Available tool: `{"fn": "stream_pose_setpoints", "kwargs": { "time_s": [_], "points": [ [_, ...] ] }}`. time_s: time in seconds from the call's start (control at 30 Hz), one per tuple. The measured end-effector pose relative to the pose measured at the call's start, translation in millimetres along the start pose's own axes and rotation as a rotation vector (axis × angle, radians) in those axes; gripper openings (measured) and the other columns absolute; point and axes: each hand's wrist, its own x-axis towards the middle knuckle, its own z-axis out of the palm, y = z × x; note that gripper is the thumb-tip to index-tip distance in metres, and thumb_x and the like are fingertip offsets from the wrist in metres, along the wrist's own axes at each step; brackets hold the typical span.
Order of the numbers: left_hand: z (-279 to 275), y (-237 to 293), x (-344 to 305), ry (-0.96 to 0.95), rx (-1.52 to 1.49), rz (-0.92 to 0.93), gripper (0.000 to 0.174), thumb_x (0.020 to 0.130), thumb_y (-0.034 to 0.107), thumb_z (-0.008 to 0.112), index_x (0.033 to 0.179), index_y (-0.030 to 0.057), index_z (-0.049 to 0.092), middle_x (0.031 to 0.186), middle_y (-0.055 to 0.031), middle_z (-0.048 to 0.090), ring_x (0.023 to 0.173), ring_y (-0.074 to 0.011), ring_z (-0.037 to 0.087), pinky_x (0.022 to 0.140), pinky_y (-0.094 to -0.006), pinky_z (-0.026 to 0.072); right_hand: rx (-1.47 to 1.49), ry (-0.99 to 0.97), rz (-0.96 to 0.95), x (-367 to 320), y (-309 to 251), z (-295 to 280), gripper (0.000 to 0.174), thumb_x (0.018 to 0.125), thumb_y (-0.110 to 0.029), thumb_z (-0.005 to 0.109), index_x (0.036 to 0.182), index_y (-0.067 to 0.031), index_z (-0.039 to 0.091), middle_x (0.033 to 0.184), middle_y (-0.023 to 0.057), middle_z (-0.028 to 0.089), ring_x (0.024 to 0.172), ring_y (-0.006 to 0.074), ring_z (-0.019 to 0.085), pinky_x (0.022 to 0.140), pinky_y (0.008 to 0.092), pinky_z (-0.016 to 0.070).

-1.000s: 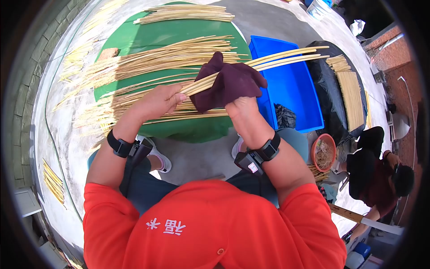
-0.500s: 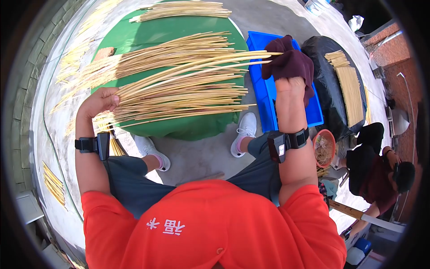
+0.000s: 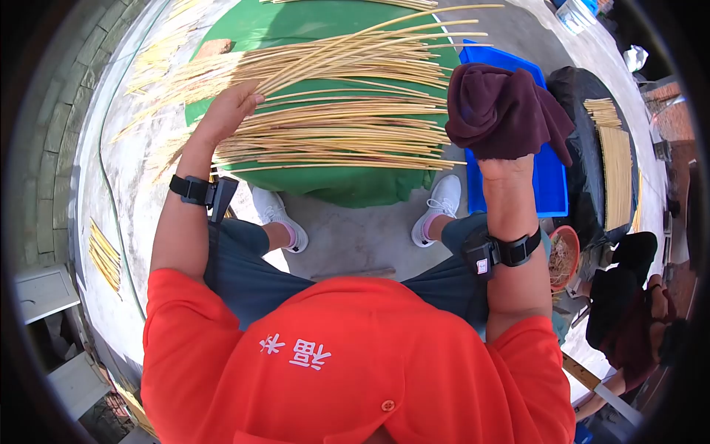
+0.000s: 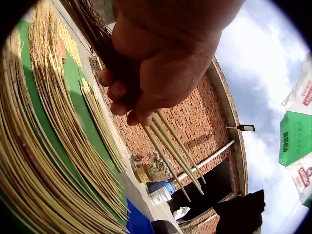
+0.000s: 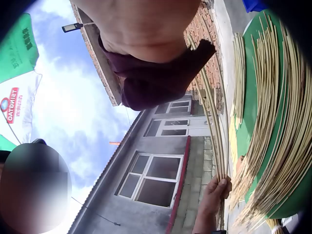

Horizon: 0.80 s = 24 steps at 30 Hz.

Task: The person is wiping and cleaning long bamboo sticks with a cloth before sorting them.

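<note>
My left hand grips several long pale stalks near one end, and they fan out to the right above the green-covered table. In the left wrist view, the fingers curl round the stalks, whose thin ends hang out past the thumb. A dark purple cloth is bunched over my right hand, which holds it above the blue tray; its fingers are hidden in the folds. The free stalk ends lie to the left of the cloth, apart from it in the head view.
Rows of loose stalks lie across the green cover. Right of it stand a blue tray and a black-covered stand bearing a flat bundle of cut stalks. An orange bowl sits near my right knee. Another person is at the right.
The cloth first wrapped the stalks at mid-length, then slid right to their ends, and is now off them. My left hand went left, then forward and right with the stalks.
</note>
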Motion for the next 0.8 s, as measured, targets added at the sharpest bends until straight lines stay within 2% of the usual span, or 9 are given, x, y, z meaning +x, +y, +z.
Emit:
{"fn": "stream_pose_setpoints", "kwargs": {
  "time_s": [0.13, 0.23, 0.27, 0.33, 0.43, 0.57, 0.63, 0.67, 0.8],
  "points": [
    [12, 54, 7, 0.255, 0.155, 0.142, 0.021, 0.086, 0.023, 0.049, 0.089, 0.0027, 0.048, 0.069, -0.0147, 0.053, 0.066, -0.0302, 0.054, 0.058, -0.0377, 0.0422, -0.163, -0.111, 0.206, -14, 47, 2, 0.029, 0.089, -0.023, 0.045, 0.107, 0.0000, 0.047, 0.105, 0.0111, 0.055, 0.093, 0.0194, 0.055, 0.081, 0.0289, 0.0456],
    [27, 98, -1, 0.479, 0.391, 0.360, 0.010, 0.080, 0.015, 0.051, 0.085, 0.0061, 0.048, 0.073, -0.0116, 0.055, 0.070, -0.0312, 0.055, 0.057, -0.0380, 0.0444, -1.319, -0.431, -0.269, -18, 72, 8, 0.016, 0.086, -0.018, 0.047, 0.089, -0.0033, 0.051, 0.069, 0.0042, 0.051, 0.061, 0.0115, 0.047, 0.059, 0.0246, 0.0428],
    [34, 111, -6, 0.459, 0.399, 0.440, 0.010, 0.078, 0.012, 0.051, 0.085, 0.0066, 0.048, 0.072, -0.0108, 0.055, 0.069, -0.0297, 0.056, 0.057, -0.0374, 0.0445, -0.693, -0.291, 0.025, -26, 71, 28, 0.013, 0.085, -0.016, 0.048, 0.084, -0.0036, 0.052, 0.065, 0.0035, 0.049, 0.058, 0.0111, 0.045, 0.056, 0.0242, 0.0413],
    [48, 133, -19, 0.370, 0.445, 0.569, 0.016, 0.075, 0.008, 0.053, 0.091, 0.0064, 0.048, 0.076, -0.0113, 0.056, 0.071, -0.0279, 0.056, 0.058, -0.0367, 0.0447, -0.058, -0.139, 0.298, -30, 75, 42, 0.010, 0.083, -0.013, 0.049, 0.079, -0.0039, 0.052, 0.060, 0.0027, 0.047, 0.055, 0.0108, 0.043, 0.052, 0.0238, 0.0398],
    [65, 150, -32, 0.251, 0.436, 0.590, 0.023, 0.076, 0.008, 0.054, 0.098, 0.0051, 0.049, 0.083, -0.0126, 0.057, 0.076, -0.0271, 0.057, 0.060, -0.0357, 0.0447, -0.174, 0.047, 0.241, -29, 77, 41, 0.014, 0.081, -0.009, 0.050, 0.067, -0.0053, 0.050, 0.059, 0.0036, 0.047, 0.057, 0.0108, 0.044, 0.051, 0.0245, 0.0386],
    [61, 146, -33, 0.047, 0.185, 0.409, 0.026, 0.079, 0.018, 0.056, 0.099, 0.0040, 0.047, 0.086, -0.0128, 0.056, 0.077, -0.0268, 0.055, 0.061, -0.0325, 0.0447, -1.505, -0.202, -0.340, -25, 71, 36, 0.012, 0.078, -0.007, 0.054, 0.067, -0.0048, 0.049, 0.061, 0.0014, 0.047, 0.057, 0.0069, 0.045, 0.051, 0.0240, 0.0381],
    [50, 132, -31, -0.051, 0.139, 0.381, 0.028, 0.080, 0.022, 0.057, 0.098, 0.0030, 0.047, 0.084, -0.0110, 0.056, 0.072, -0.0248, 0.055, 0.060, -0.0309, 0.0447, -1.826, -0.257, -0.503, -21, 72, 23, 0.012, 0.077, -0.006, 0.055, 0.067, -0.0047, 0.049, 0.061, 0.0009, 0.047, 0.057, 0.0060, 0.045, 0.051, 0.0239, 0.0380],
    [45, 125, -29, -0.145, 0.086, 0.348, 0.032, 0.081, 0.027, 0.058, 0.097, 0.0020, 0.047, 0.082, -0.0093, 0.056, 0.068, -0.0228, 0.056, 0.058, -0.0293, 0.0446, -1.460, -0.192, -0.380, -17, 77, 9, 0.012, 0.076, -0.005, 0.055, 0.066, -0.0048, 0.049, 0.060, -0.0005, 0.046, 0.056, 0.0050, 0.044, 0.050, 0.0232, 0.0368],
    [30, 110, -22, -0.490, -0.261, 0.095, 0.028, 0.083, 0.027, 0.057, 0.094, 0.0022, 0.049, 0.073, -0.0036, 0.055, 0.059, -0.0136, 0.053, 0.054, -0.0252, 0.0425, -1.423, -0.170, -0.404, -7, 81, -7, 0.016, 0.075, -0.003, 0.054, 0.062, -0.0050, 0.045, 0.060, -0.0013, 0.042, 0.055, 0.0048, 0.040, 0.047, 0.0213, 0.0348]
  ]
}}
